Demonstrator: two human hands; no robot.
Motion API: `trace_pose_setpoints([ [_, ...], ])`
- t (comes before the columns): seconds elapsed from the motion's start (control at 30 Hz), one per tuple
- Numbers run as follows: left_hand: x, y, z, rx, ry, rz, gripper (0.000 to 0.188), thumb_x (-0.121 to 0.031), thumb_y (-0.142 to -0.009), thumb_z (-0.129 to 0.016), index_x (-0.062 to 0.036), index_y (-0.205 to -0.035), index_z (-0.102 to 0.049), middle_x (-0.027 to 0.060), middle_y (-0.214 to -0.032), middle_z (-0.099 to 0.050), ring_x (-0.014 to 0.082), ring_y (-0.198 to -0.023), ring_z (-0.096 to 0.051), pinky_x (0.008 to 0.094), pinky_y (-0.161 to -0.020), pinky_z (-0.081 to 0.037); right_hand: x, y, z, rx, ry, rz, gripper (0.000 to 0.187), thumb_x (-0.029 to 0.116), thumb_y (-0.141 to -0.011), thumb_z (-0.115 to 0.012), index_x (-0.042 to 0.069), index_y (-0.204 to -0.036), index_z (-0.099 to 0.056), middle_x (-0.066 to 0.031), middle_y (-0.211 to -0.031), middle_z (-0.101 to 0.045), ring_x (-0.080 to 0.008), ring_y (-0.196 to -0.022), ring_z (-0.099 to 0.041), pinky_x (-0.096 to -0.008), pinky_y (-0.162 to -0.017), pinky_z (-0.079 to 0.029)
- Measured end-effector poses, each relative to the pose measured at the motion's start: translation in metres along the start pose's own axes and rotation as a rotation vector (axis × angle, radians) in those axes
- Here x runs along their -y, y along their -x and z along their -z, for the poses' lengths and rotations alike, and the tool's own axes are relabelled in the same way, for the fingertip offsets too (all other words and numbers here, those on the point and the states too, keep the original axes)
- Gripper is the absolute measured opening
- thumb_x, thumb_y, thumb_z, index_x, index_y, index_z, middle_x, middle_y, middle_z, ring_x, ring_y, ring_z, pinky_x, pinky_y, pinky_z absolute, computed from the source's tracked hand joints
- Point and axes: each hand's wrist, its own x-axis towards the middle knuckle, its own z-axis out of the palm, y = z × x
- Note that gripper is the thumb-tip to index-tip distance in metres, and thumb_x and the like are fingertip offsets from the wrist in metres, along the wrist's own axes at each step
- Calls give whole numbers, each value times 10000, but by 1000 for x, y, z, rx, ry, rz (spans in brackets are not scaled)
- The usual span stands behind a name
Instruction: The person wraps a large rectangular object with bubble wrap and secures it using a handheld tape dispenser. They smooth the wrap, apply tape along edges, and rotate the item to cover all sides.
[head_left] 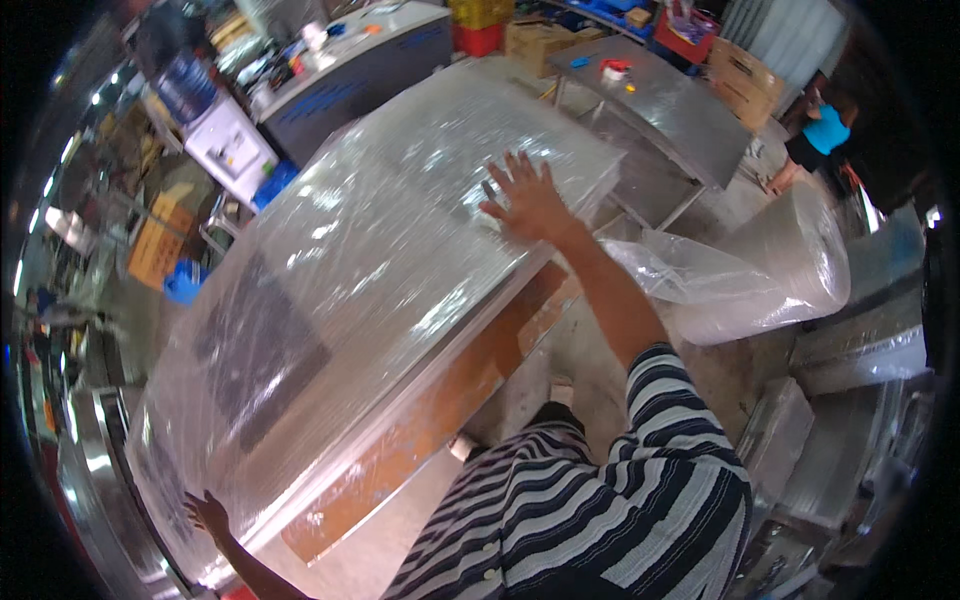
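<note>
A long, wide box-like object (400,215) lies before me, covered in shiny clear plastic wrap. Beneath the film a dark rectangular patch (262,350) shows toward its left end; what is inside I cannot make out. My right hand (530,203) rests spread on or just over the wrapped top near the far right end. Near the close left corner, my left hand (207,515) has its fingers apart against the film. Neither hand grips anything. From the right end, loose film (690,265) stretches toward a big roll of plastic wrap (785,265).
A brown board (430,435) sits under the wrapped object's near side. Beyond are a metal table (665,100), a grey counter (360,65) and a white water dispenser (230,145). Wrapped metal pieces (830,440) stack at right. A person in a blue top (825,130) is at far right.
</note>
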Motion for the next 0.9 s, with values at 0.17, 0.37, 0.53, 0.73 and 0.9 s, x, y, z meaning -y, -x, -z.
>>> trace_pose_setpoints([
  [0.17,-314,180,141,-310,732,-716,728,-586,-1051,-435,-125,-1606,-341,243,-1623,-345,439,-1483,-353,547,-1194,-322,-43,10,-47,-104,-329,-13,802,595,-995,-480,39,-1566,-391,-280,-1618,-321,-441,-1556,-155,-669,-1223,-89],
  [0.37,-541,304,167,-198,432,-512,757,-616,-1048,-394,-135,-1625,-303,206,-1675,-261,372,-1553,-236,567,-1229,-233,-43,9,10,210,-375,47,870,600,-989,-457,44,-1625,-252,-266,-1700,-76,-464,-1573,3,-639,-1242,-18],
  [0.53,-564,330,170,20,202,-492,827,-642,-1014,-434,-129,-1640,-262,198,-1698,-204,378,-1572,-160,565,-1256,-96,-91,-37,7,362,-346,391,679,543,-918,-604,-18,-1302,-616,-334,-1423,-478,-486,-1400,-384,-678,-1155,-233],
  [0.73,-579,339,194,5,360,-548,876,-600,-965,-545,-89,-1627,-282,219,-1687,-217,392,-1572,-150,529,-1265,-98,-143,-210,45,42,-427,597,620,544,-993,-569,-3,-1280,-623,-258,-1288,-649,-421,-1226,-608,-533,-1008,-481],
  [0.9,-576,343,199,22,351,-479,902,-582,-925,-595,-90,-1621,-297,199,-1694,-207,365,-1580,-141,529,-1275,-101,-156,-340,-56,46,-210,850,844,668,-1026,-387,72,-1614,-275,-216,-1677,-233,-389,-1566,-182,-506,-1266,-175],
])
